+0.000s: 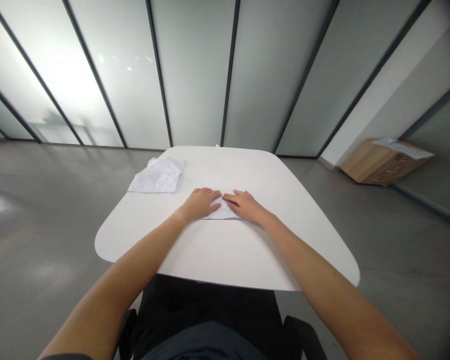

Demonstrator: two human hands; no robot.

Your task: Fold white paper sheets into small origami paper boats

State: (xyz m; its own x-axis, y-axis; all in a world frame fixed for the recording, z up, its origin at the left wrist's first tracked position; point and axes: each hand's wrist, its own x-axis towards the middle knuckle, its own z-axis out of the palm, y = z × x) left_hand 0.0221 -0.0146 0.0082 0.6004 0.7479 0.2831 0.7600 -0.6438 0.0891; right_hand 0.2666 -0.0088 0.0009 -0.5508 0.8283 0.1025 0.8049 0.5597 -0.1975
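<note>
Open-Handed Hold, Fingers Extended

Take the white table (228, 257) as your dial, with 12 o'clock at its far edge. Your left hand (199, 204) lies at the 9 o'clock side of the paper piece (222, 215); your right hand (247, 206) lies at its 3 o'clock side. Both hands are spread low, thumbs apart from the index fingers, neither wrapped around anything. Whether a fingertip pinches an edge cannot be told. The paper piece sits near the dial's centre, partly covered by your hands.

Press evenly from both sides. Square the edges before adding pressure, and smooth outward so that no wrinkle is trapped. Use light contact: thin paper probably slips and creases readily.

Materials: the paper piece is white, with a fairly straight edge facing 6 o'clock. At 10 o'clock, the crumpled paper (159, 175) shows faceted creases. The table surface looks smooth, its corners rounded.
</note>
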